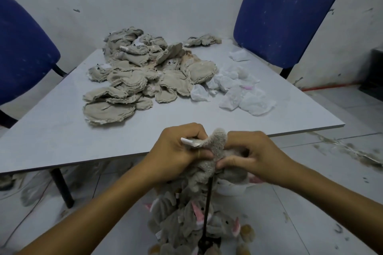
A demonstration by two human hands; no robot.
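As left hand (176, 149) and right hand (257, 155) pinched the grey plush skin (216, 143) with curled fingers atop the black rod (207, 198), before the table (62, 141) edge, its tip sat hidden, possibly inside. Forcing down risked splitting a seam.

beige fabric heap (132, 80) beside white scraps (244, 97) on table (51, 136)

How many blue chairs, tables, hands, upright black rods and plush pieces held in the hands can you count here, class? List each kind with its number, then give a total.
Blue chairs: 2
Table: 1
Hands, left hand and right hand: 2
Black rod: 1
Grey plush piece gripped by both hands: 1
Total: 7
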